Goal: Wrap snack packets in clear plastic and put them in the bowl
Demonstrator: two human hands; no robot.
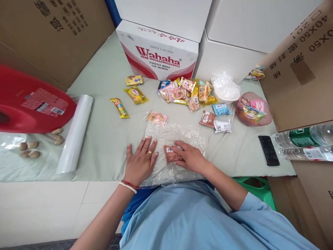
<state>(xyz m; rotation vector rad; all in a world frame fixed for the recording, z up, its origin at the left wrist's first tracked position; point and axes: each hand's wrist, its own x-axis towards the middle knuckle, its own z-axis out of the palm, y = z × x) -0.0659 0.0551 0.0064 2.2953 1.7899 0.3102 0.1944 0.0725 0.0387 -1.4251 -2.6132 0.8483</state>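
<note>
step: seemingly positioning brown packet [170, 155] on clear plastic [158, 175], counter's [101, 146] near middle | left hand [140, 160]: flat on plastic, fingers apart | right hand [191, 158]: over packet's right side, can't tell whether grip is clamped | next: likely calls for plastic held smooth

1 brown packet [170, 156] with a barcode lies on 1 wrinkled, spread-out clear plastic sheet [166, 173].

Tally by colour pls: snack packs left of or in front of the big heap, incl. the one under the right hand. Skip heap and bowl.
Yellow packs: 3
Brown packs, one under the right hand: 2
Pink pack: 1
Blue pack: 1
White pack: 1
Total: 8
</note>
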